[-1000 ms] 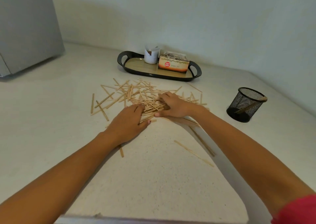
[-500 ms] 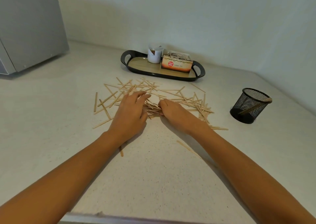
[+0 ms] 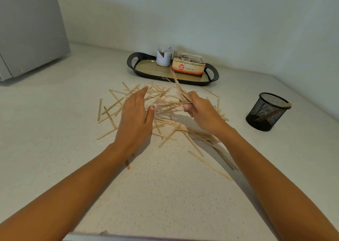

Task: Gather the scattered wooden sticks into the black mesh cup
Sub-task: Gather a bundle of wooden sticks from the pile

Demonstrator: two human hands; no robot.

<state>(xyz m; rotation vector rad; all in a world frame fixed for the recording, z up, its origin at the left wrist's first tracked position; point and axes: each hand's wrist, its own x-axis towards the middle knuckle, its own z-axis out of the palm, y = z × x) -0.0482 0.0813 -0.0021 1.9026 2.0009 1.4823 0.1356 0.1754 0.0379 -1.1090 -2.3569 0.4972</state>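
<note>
Presently my right hand [image 3: 201,112] grips a loose bundle of sticks [image 3: 178,92], lifted clear of the counter [image 3: 165,185] and splayed at the far ends, not squared. My left hand [image 3: 134,121] is flat and released, fingers straight, just beside the bundle. Most sticks [image 3: 192,143] lie scattered on the counter between and around both hands. The black mesh cup [image 3: 266,112] stands well apart to my right, with at least one stick leaning inside. Recommended: tap the ends against the left palm to align them, tighten the grip, then carry the bundle over — upright entry, or splayed tips may catch the rim.
</note>
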